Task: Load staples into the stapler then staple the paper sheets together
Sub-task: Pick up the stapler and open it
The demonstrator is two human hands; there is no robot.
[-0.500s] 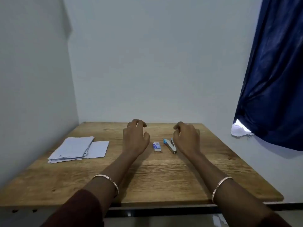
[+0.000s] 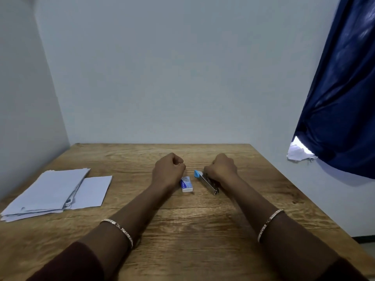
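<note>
Head view: wooden table (image 2: 182, 230) w/ pronounced grain, set in a corner of pale walls; dark blue curtain (image 2: 343, 88) hangs far right. One stack of white paper sheets (image 2: 48, 193) lies at left, fanned & untidy. Two forearms, one bangle each. Left hand (image 2: 168, 171) curled loosely, holding nothing, just left of one small white-blue staple box (image 2: 186, 184). Right hand (image 2: 221, 167) curled over the far end of one stapler (image 2: 208, 181); can't tell if it grips. Stapler: silver metal body, light-blue tip, flat on table at centre, angled.
</note>
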